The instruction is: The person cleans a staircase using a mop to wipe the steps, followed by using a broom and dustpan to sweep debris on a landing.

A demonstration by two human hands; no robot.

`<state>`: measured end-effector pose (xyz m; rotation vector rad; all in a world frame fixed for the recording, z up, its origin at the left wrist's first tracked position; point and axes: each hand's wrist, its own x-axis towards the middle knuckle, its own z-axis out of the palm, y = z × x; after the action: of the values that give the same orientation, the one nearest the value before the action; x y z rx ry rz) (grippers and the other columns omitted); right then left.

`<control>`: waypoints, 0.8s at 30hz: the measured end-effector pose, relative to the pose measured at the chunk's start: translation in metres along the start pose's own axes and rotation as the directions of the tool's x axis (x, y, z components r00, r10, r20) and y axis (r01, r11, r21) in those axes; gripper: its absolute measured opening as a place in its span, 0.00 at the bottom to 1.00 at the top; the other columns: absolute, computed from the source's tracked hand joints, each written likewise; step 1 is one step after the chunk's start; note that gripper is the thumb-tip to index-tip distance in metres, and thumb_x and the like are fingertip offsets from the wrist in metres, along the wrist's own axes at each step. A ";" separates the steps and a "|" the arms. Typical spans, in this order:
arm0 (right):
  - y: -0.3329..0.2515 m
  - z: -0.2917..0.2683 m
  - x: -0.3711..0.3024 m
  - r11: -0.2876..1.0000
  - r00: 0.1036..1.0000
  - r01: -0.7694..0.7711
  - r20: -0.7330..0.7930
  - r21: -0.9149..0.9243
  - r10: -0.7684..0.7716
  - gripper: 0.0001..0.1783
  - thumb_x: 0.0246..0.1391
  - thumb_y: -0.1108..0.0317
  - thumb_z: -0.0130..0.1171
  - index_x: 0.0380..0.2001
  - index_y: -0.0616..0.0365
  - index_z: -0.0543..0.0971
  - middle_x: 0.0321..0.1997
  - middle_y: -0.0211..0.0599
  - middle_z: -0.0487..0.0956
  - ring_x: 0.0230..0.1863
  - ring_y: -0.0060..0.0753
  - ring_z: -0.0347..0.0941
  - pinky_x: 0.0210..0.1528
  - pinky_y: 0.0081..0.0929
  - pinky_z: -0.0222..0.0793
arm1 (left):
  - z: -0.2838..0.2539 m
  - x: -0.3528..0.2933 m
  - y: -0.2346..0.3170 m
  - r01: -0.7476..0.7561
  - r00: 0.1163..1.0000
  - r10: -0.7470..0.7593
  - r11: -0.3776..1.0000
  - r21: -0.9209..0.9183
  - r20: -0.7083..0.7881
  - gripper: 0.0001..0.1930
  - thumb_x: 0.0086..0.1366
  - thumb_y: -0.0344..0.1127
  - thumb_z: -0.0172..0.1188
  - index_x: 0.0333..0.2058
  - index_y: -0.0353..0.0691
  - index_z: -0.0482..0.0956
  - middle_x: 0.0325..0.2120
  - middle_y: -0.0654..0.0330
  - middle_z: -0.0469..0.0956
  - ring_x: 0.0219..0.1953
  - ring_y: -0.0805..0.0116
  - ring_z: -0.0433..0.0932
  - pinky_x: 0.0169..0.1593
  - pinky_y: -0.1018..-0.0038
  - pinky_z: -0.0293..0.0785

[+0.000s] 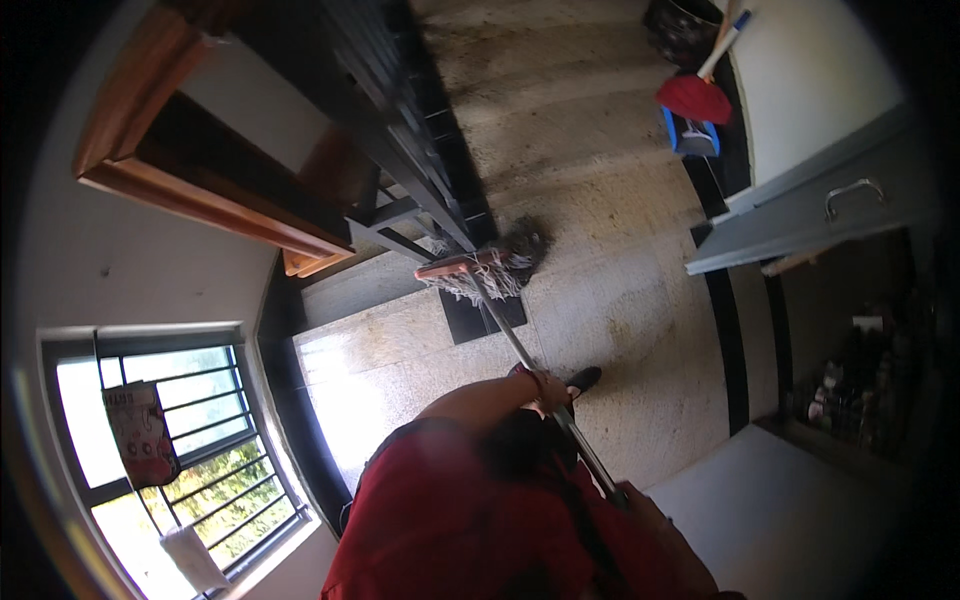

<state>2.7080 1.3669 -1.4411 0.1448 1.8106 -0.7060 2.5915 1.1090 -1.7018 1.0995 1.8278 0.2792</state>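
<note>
A string mop (497,315) slants across the middle of the view, with a metal handle, an orange head bar and grey strands. Its strands lie on the floor against the foot of the dark metal railing (385,150), over a black floor tile. My left hand (547,390) is closed round the handle partway along. Nearer to my body, my right hand (640,508) grips the handle's dark upper end, with its fingers partly hidden. One dark shoe (584,379) shows just beyond my left hand.
Pale stone steps (560,110) with black edging rise ahead. A red broom (694,99), a blue dustpan (691,136) and a dark pot (683,28) stand by the wall. At right is an open grey door (800,205); at left, a wooden handrail (215,213) and a barred window (215,420).
</note>
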 end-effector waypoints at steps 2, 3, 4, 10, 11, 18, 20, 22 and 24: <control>-0.013 0.012 0.035 0.990 0.990 -0.134 0.029 -0.053 0.136 0.22 0.55 0.56 0.55 0.50 0.50 0.65 0.40 0.56 0.78 0.43 0.57 0.76 0.41 0.47 0.69 | 0.009 0.012 -0.021 -0.036 0.999 0.034 0.995 0.089 0.032 0.08 0.46 0.34 0.61 0.28 0.42 0.82 0.23 0.56 0.80 0.34 0.58 0.81 0.34 0.57 0.74; 0.001 0.021 0.042 0.987 0.987 -0.157 0.016 -0.032 0.157 0.22 0.55 0.56 0.55 0.50 0.50 0.65 0.40 0.56 0.78 0.43 0.57 0.76 0.41 0.47 0.69 | 0.007 0.005 -0.020 -0.018 0.999 0.012 0.993 0.117 0.046 0.08 0.45 0.34 0.62 0.28 0.43 0.82 0.23 0.56 0.80 0.36 0.58 0.81 0.35 0.55 0.74; 0.016 0.032 0.044 0.996 0.996 -0.085 -0.011 -0.005 0.085 0.23 0.55 0.56 0.54 0.51 0.50 0.64 0.40 0.57 0.78 0.43 0.61 0.75 0.41 0.50 0.69 | -0.001 -0.003 -0.012 0.003 0.998 -0.012 0.989 0.146 0.063 0.09 0.45 0.34 0.63 0.28 0.44 0.83 0.24 0.56 0.80 0.37 0.58 0.80 0.36 0.52 0.73; 0.016 -0.007 -0.037 0.995 0.967 -0.098 -0.231 0.035 0.104 0.33 0.48 0.57 0.63 0.57 0.44 0.64 0.33 0.44 0.80 0.27 0.37 0.78 0.31 0.34 0.75 | -0.093 0.005 0.048 -0.078 0.976 0.089 0.995 0.062 -0.197 0.12 0.50 0.37 0.60 0.36 0.52 0.82 0.31 0.57 0.80 0.38 0.56 0.79 0.41 0.57 0.74; 0.012 -0.018 -0.055 0.981 0.958 -0.167 -0.220 0.101 0.186 0.34 0.47 0.57 0.62 0.58 0.43 0.63 0.33 0.44 0.80 0.32 0.43 0.78 0.35 0.36 0.74 | -0.114 0.007 0.060 -0.119 0.965 0.122 0.993 0.025 -0.233 0.09 0.46 0.36 0.60 0.29 0.48 0.81 0.28 0.56 0.80 0.39 0.53 0.80 0.43 0.60 0.75; 0.053 -0.064 -0.110 0.960 0.891 -0.171 -0.381 0.223 0.247 0.35 0.47 0.57 0.62 0.59 0.42 0.62 0.33 0.45 0.80 0.37 0.50 0.78 0.38 0.39 0.73 | -0.235 0.055 0.134 -0.134 0.951 0.196 0.959 0.250 -0.240 0.08 0.48 0.33 0.57 0.29 0.47 0.80 0.27 0.58 0.79 0.37 0.57 0.79 0.46 0.63 0.69; 0.072 -0.083 -0.108 0.980 0.862 -0.116 -0.474 0.160 0.180 0.35 0.47 0.59 0.62 0.59 0.43 0.62 0.34 0.45 0.80 0.36 0.49 0.78 0.38 0.38 0.72 | -0.259 0.084 0.148 -0.124 0.941 0.194 0.959 0.254 -0.276 0.07 0.47 0.30 0.56 0.26 0.47 0.80 0.28 0.60 0.79 0.39 0.59 0.78 0.49 0.61 0.67; 0.102 -0.102 -0.093 0.973 0.799 0.022 -0.588 0.232 0.122 0.34 0.48 0.62 0.62 0.59 0.46 0.62 0.38 0.45 0.79 0.40 0.46 0.78 0.42 0.36 0.72 | -0.281 0.117 0.162 -0.061 0.895 0.204 0.937 0.345 -0.397 0.09 0.50 0.29 0.57 0.31 0.49 0.81 0.37 0.61 0.78 0.48 0.62 0.73 0.57 0.55 0.60; 0.125 -0.117 -0.068 0.906 0.805 0.019 -0.543 0.424 0.237 0.34 0.49 0.63 0.61 0.59 0.51 0.63 0.45 0.42 0.78 0.46 0.40 0.76 0.48 0.32 0.70 | -0.273 0.172 0.168 -0.027 0.836 0.213 0.936 0.350 -0.506 0.11 0.52 0.30 0.58 0.35 0.50 0.81 0.43 0.62 0.75 0.52 0.62 0.69 0.60 0.51 0.54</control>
<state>2.6901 1.5466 -1.4068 0.8312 2.1828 -1.0318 2.4395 1.4096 -1.5629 1.4851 2.3709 0.3984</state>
